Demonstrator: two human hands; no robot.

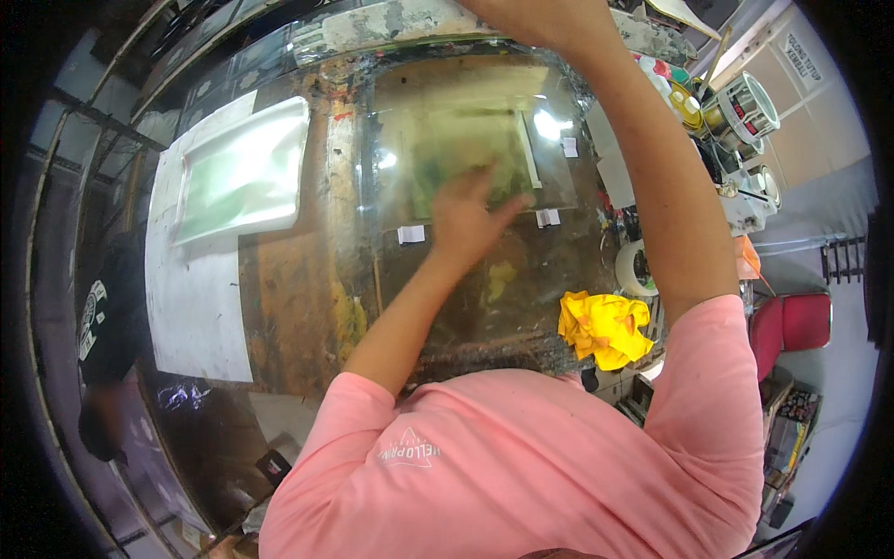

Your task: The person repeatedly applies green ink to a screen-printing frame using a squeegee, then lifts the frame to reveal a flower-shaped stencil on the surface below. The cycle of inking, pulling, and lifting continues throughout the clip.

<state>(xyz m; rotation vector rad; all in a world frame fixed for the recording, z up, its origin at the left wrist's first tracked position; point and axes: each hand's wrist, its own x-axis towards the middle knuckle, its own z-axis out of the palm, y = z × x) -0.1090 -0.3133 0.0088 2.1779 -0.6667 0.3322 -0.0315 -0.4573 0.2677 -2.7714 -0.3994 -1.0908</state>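
1 panel (244, 172) overlapping 1 white sheet (194, 317). 3 tabs (411, 234) near 1 green film (447, 130); my left hand (468, 224) over it, spread wide, grip empty, contact unclear. My right hand (535, 17), cut off: can't tell. 1 yellow cloth (605, 329).

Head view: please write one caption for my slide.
A left hand over a stained worktable, with crumpled yellow cloth nearby.
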